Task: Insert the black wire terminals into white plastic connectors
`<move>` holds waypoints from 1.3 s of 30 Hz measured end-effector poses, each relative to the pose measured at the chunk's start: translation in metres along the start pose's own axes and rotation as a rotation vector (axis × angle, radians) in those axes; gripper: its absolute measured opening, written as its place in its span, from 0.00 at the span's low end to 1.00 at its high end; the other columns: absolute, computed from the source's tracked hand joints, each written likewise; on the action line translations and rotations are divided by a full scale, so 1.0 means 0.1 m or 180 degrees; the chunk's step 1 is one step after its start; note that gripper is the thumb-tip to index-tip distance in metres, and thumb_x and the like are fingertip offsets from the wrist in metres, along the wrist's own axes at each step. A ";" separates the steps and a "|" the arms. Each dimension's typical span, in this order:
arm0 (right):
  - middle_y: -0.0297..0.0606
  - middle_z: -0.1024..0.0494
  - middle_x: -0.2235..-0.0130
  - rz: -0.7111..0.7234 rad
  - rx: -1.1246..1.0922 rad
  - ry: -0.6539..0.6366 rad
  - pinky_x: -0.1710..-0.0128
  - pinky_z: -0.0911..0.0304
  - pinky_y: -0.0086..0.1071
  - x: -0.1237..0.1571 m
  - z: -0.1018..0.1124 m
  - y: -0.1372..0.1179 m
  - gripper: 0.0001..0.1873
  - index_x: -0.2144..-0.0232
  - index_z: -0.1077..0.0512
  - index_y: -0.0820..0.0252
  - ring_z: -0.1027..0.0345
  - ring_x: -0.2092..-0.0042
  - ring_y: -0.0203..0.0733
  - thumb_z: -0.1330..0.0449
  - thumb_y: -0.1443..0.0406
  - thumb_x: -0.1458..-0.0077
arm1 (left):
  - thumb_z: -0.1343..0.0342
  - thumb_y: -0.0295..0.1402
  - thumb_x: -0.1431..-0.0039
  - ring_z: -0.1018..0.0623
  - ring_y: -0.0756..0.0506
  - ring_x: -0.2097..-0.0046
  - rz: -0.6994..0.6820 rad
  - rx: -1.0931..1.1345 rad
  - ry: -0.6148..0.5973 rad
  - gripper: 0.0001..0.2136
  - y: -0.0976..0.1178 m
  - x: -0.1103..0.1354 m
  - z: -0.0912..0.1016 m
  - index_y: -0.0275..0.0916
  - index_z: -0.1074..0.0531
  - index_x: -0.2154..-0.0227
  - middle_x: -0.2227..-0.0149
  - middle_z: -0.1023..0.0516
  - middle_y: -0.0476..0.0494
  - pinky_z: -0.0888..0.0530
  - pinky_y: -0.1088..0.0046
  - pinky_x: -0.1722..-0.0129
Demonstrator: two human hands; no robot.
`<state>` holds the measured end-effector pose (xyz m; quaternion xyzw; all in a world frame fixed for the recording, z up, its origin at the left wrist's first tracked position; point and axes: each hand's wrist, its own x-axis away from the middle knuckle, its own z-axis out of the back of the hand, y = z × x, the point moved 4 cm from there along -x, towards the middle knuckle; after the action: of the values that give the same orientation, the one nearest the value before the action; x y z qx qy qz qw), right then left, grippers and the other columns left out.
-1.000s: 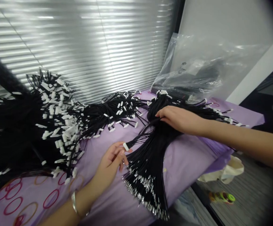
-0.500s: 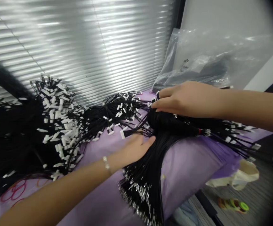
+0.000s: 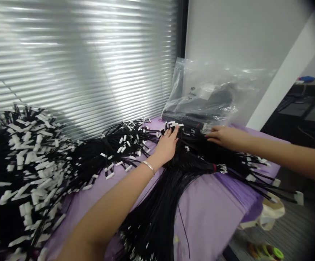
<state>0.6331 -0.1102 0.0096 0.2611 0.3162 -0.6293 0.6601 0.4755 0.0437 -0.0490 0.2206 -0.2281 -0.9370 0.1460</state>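
Note:
My left hand lies over a pile of black cables, its fingers stretched toward some white connectors. Just to the right, my right hand has its fingers curled together at a bundle of black cables; its fingertips are partly hidden. One tied bundle has a red band near its silvery ends. A long fan of black cables hangs down toward the front, its small metal ends spread out.
On the left lies a big heap of cables with white connectors. More cables lie along the window blinds. A clear plastic bag stands behind. The surface has a purple cover; a cream bag is below.
My left hand has moved up and forward onto the connectors. My right hand has shifted right along the cables, off the top of the pile. The view has turned slightly right.

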 end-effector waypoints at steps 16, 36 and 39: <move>0.48 0.27 0.55 0.1243 -0.0602 -0.0764 0.50 0.39 0.44 -0.56 -1.44 0.01 0.19 0.58 0.28 0.61 0.33 0.53 0.46 0.57 0.61 0.36 | 0.53 0.59 0.46 0.61 0.32 0.31 0.1032 -0.0159 -0.0730 0.51 0.12 0.89 0.18 0.25 0.67 0.34 0.32 0.66 0.23 0.53 0.48 0.34; 0.40 0.26 0.56 0.0699 -0.0453 -0.0795 0.53 0.34 0.40 -0.59 -1.43 0.15 0.15 0.59 0.29 0.63 0.31 0.55 0.39 0.46 0.57 0.38 | 0.61 0.54 0.40 0.60 0.30 0.31 0.1219 -0.0870 -0.1034 0.45 0.38 1.37 -0.09 0.15 0.63 0.36 0.33 0.62 0.21 0.60 0.43 0.36; 0.44 0.26 0.52 0.0610 -0.0271 -0.1031 0.49 0.36 0.44 -0.68 -1.16 -0.14 0.14 0.59 0.28 0.63 0.31 0.52 0.42 0.47 0.60 0.38 | 0.54 0.56 0.46 0.58 0.30 0.31 0.1145 -0.0974 -0.1246 0.50 0.42 1.41 -0.05 0.17 0.61 0.35 0.33 0.59 0.22 0.59 0.41 0.37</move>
<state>0.6084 0.0203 -0.0157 0.1572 0.2058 -0.5834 0.7698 0.3639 -0.0466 -0.0812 -0.0326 -0.1435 -0.9443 0.2944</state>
